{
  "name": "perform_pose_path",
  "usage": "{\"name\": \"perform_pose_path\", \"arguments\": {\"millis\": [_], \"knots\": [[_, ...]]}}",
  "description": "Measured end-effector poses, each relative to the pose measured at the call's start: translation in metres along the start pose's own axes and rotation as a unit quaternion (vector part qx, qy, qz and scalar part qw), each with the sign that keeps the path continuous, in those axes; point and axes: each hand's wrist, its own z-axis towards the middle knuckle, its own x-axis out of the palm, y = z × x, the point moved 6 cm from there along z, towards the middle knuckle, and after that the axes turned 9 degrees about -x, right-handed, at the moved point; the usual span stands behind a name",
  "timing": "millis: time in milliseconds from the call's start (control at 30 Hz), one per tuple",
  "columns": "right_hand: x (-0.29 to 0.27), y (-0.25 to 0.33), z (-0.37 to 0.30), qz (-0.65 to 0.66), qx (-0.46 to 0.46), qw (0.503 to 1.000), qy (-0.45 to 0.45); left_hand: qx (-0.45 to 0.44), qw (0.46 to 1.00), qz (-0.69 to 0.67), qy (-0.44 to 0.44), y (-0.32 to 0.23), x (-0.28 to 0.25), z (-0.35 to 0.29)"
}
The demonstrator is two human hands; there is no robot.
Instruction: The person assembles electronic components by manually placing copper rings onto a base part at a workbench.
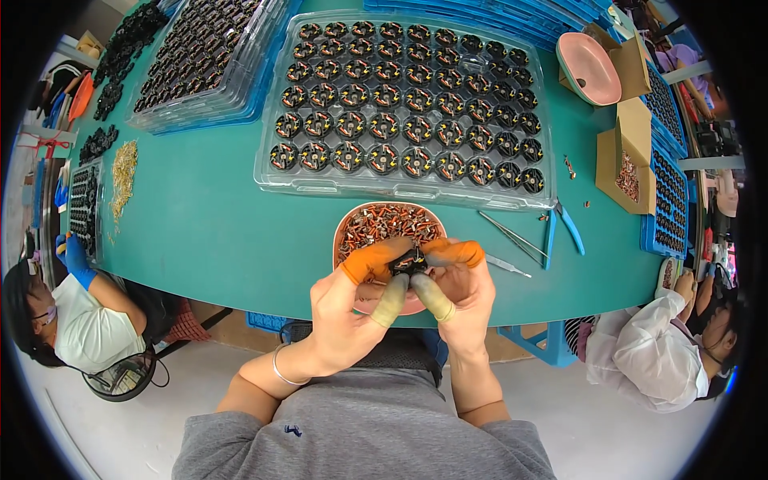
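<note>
You hold the small black round part (pixel 410 261) between both hands, just above the near rim of the pink bowl (pixel 346 232) of copper pieces. Your left hand (pixel 352 308) and right hand (pixel 456 284) pinch it closed with capped fingertips (pixel 374 262). Keep it level over the bowl, so a slipped piece likely falls back in, and press gently.

Two open brown cardboard boxes (pixel 626 152) stand at the right side of the green desk (pixel 200 232), one behind the other
</note>
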Motion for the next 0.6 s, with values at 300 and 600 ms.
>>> {"name": "perform_pose_path", "arguments": {"millis": [300,600], "knots": [[-0.001,-0.008,0.002,0.061,0.065,0.996,0.021,-0.022,0.996,-0.083,0.024,0.006,-0.001,0.004],[-0.004,-0.004,0.003,-0.021,0.031,0.999,0.019,-0.085,0.984,-0.144,0.059,0.006,0.001,0.004]]}}
